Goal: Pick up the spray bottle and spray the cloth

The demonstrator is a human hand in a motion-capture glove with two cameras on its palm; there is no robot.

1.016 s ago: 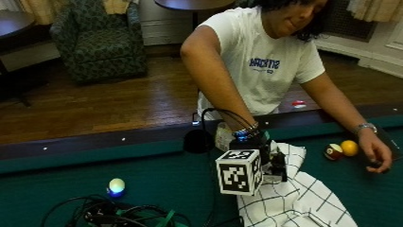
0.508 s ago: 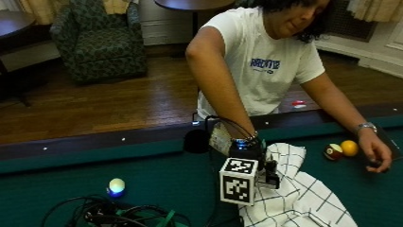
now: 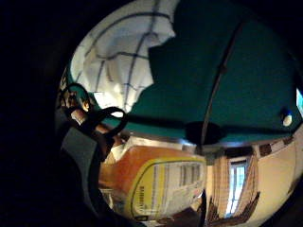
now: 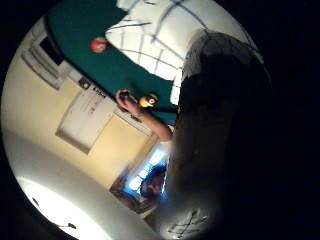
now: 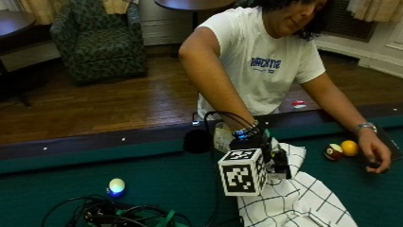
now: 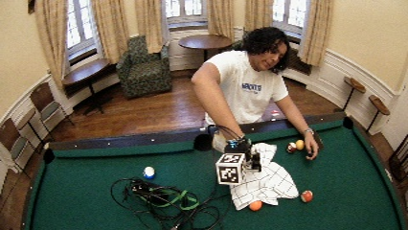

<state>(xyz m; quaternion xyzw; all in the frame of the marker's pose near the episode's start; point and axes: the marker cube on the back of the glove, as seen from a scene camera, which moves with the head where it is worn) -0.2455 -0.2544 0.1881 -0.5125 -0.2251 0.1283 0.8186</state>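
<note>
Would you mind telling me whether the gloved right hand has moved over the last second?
Yes. The gloved right hand has lowered slightly toward the checked cloth, judged against the side pocket in the outside view; sideways it barely shifted.

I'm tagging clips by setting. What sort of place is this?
Probably a games room or lounge in a house or club: the work surface is a green pool table with billiard balls, and behind it stand an armchair and curtained windows.
</note>
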